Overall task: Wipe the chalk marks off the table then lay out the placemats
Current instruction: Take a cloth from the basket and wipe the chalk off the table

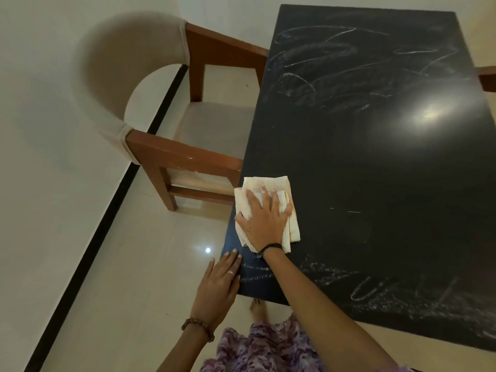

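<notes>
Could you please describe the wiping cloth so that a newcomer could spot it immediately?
Find the black table scribbled with chalk marks. At its left edge, beside the wooden chair, the right hand presses flat on the cloth. It is the only pale, folded thing on the dark top.

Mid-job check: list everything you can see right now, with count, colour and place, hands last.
table: one, black top, fills the right of the view
chalk marks: white scribbles, on the far part of the top and along the near edge; the middle looks mostly clean
cloth: one, cream, folded, flat on the table's left edge
chair: one, brown wood frame with a beige curved back, tucked in at the table's left side
second chair's arm: brown wood, only a bit shows at the right edge
floor: pale tiles with a black strip
placemats: none in view
left hand: flat, fingers resting on the table's near left corner
right hand: spread flat, pressing the cloth
</notes>
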